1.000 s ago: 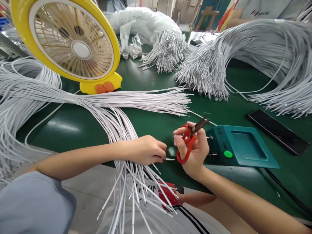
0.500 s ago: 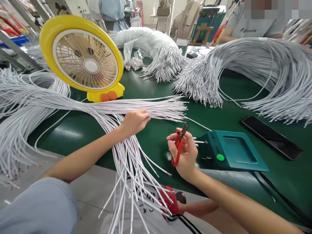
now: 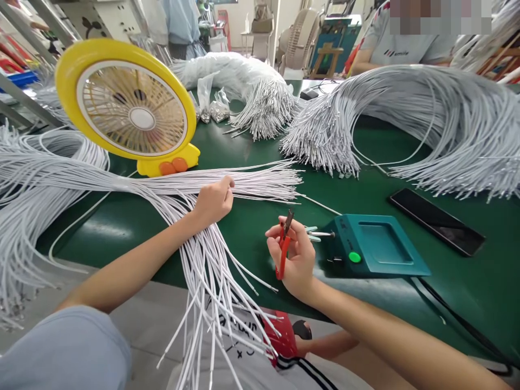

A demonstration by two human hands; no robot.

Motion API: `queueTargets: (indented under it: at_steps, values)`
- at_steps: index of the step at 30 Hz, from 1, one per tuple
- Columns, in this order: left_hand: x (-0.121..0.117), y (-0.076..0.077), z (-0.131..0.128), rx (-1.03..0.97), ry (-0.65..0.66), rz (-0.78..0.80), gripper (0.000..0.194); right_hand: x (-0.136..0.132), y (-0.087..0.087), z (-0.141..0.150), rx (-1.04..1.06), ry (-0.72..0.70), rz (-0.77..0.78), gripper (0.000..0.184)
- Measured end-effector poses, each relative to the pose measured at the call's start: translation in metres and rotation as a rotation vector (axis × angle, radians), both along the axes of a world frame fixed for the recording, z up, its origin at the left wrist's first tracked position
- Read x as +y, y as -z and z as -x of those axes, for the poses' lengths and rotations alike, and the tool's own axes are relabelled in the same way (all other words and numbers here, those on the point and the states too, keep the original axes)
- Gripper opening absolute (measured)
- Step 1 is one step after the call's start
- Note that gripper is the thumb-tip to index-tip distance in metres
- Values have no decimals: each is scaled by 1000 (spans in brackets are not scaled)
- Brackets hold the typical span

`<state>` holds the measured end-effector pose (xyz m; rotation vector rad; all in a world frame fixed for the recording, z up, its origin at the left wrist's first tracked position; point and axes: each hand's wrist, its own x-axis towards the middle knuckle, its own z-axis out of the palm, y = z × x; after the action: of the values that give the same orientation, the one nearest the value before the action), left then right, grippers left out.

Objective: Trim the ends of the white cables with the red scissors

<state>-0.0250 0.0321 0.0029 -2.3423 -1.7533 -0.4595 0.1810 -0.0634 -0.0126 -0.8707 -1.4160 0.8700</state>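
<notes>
Long white wires [image 3: 260,184] lie in a bundle across the green table, their tips pointing right. My left hand [image 3: 213,201] is closed at this bundle, fingertips pinched on wire there; how many strands they hold is hidden. Other white wires [image 3: 207,260] pass beneath my left wrist and hang over the table's front edge. In my right hand [image 3: 298,260] is a pair of red-handled pliers [image 3: 283,244], dark jaws pointing up, clear of the wires. Just right of that hand sits a teal box [image 3: 385,244] with a green button and a metal rod on its side.
A yellow duck-shaped fan [image 3: 190,116] stands behind the bundle. Large wire coils [image 3: 406,86] fill the back right, with another wrapped coil [image 3: 244,76] behind. Small bags of metal parts [image 3: 219,108] lie near it. A black phone [image 3: 436,221] rests at right. A person [image 3: 402,49] sits opposite.
The view has shifted slightly, moving most things a little left. My left hand has turned slightly, its fingers still at the bundle. My right hand keeps the pliers in much the same pose.
</notes>
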Motion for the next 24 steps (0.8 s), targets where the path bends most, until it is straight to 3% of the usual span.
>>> queueTargets:
  at_steps: [5, 9, 11, 13, 19, 22, 24]
  values:
    - [-19, -4, -7, -442, 336, -69, 22, 0, -7, -2, 63, 100, -70, 37]
    - [-34, -7, -16, -589, 569, 35, 23, 4, -21, -6, 182, 235, -12, 35]
    - [-39, -10, -19, -617, 689, 167, 24, 7, -28, -8, 240, 248, 4, 34]
    - [-42, -14, -22, -638, 751, 405, 27, 10, -35, -10, 300, 245, 8, 34]
    - [-60, -23, -37, -723, 879, 1531, 38, 19, -46, -14, 347, 269, 4, 30]
    - [-70, -20, -44, -855, 898, 1836, 38, 20, -43, -13, 330, 266, 28, 30]
    - [-70, -16, -46, -1010, 875, 1860, 34, 19, -37, -11, 307, 245, 45, 30]
